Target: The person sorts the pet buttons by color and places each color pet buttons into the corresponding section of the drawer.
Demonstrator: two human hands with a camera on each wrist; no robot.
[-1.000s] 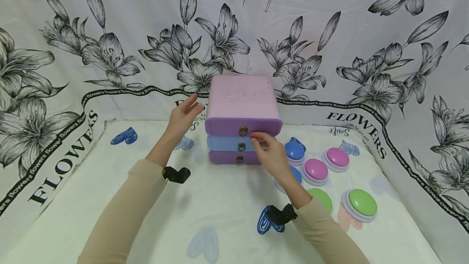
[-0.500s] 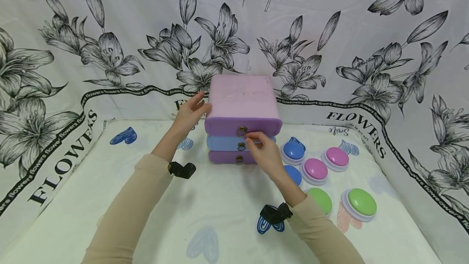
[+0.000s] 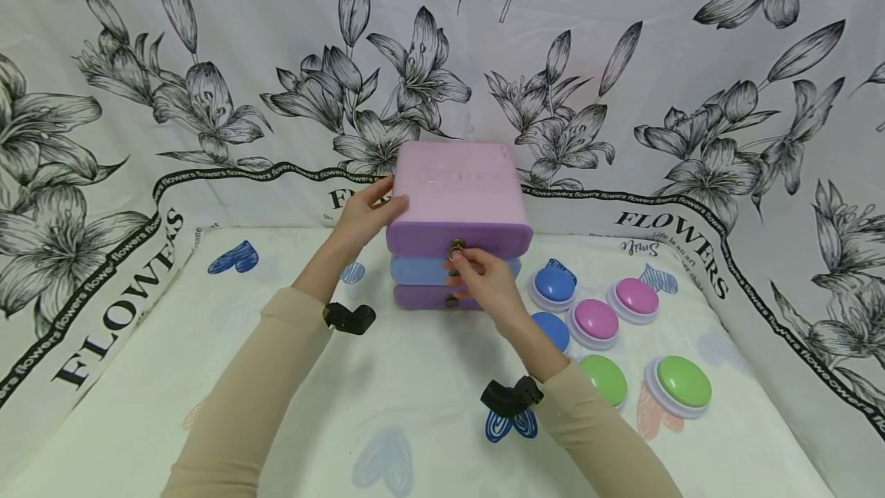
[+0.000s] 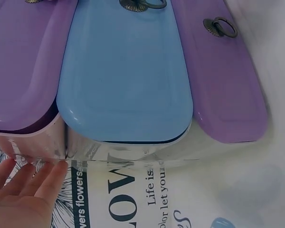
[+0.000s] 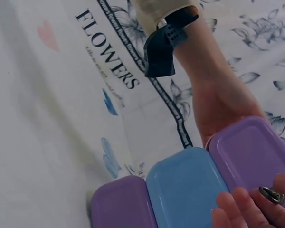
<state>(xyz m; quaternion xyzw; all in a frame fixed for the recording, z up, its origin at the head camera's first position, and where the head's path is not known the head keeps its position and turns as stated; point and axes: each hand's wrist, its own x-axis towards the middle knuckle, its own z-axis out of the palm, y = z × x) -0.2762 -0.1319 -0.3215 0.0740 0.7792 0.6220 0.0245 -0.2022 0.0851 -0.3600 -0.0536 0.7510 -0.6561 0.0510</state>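
Drawer box [image 3: 459, 183] at centre of frame. Left hand [image 3: 362, 220]: fingers straight, touching box's left side. Right hand [image 3: 496, 290]: thumb and finger pinching ring [image 5: 271, 195] on top purple drawer [image 3: 415, 239], in front of blue drawer [image 3: 413, 270]. White cloth [image 3: 408, 375] runs from box's front edge to bottom of frame. Six round buttons [image 3: 597, 319] at right narrow room beside right forearm [image 3: 539, 348].

The right hand [image 3: 491, 283] pinches the ring [image 3: 456, 246] of the purple top drawer [image 3: 423, 240], while the left hand [image 3: 362, 220] touches the pink case's [image 3: 459, 183] left side. Beneath are a blue drawer [image 3: 418, 270] and a purple bottom drawer [image 3: 420, 297]. Blue [image 3: 555, 284], pink [image 3: 637, 296] and green buttons [image 3: 684, 380], two each, lie to the right.
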